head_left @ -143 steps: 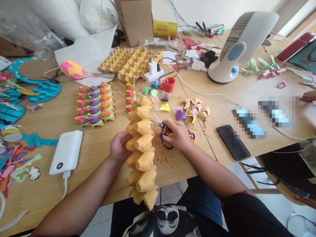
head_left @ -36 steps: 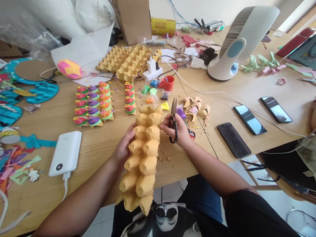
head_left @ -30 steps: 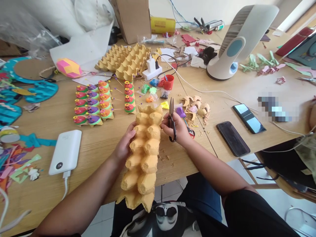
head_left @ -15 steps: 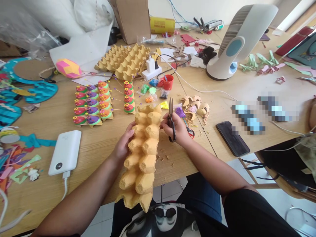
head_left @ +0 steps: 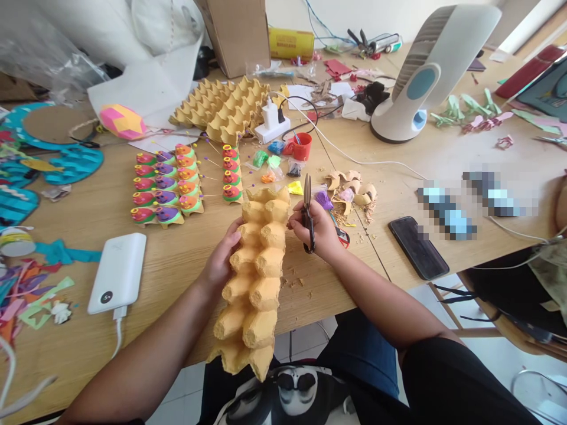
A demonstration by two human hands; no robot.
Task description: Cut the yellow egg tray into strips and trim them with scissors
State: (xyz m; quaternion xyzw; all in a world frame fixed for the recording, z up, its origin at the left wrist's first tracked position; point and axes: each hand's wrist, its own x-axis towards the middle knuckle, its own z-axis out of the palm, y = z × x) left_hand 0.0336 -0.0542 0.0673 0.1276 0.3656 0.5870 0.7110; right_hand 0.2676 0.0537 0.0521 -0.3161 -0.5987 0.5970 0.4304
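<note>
My left hand (head_left: 225, 254) grips the left edge of a long tan egg carton piece (head_left: 254, 277), two rows of cups wide, tilted over the table's front edge. Some of its fingers are hidden behind the carton. On the carton's other side, my right hand (head_left: 322, 231) holds black-handled scissors (head_left: 307, 218), blades together and pointing away from me; its fingertips are close to the carton's right edge. Painted carton cups (head_left: 167, 186) in red, purple and orange stand beyond my left hand. A single painted strip (head_left: 232, 174) is beside them.
Uncut egg trays (head_left: 234, 106) lie at the back by a white plug adapter (head_left: 270, 121). Bags of coloured clay surround a red cup (head_left: 301, 146). Carton scraps (head_left: 354, 192) and a phone (head_left: 419, 248) lie rightward; a power bank (head_left: 117, 273) is left. A white fan (head_left: 425, 82) stands behind.
Almost nothing differs. Both hands keep the carton and scissors in the same place, with only a very slight shift of the scissors.
</note>
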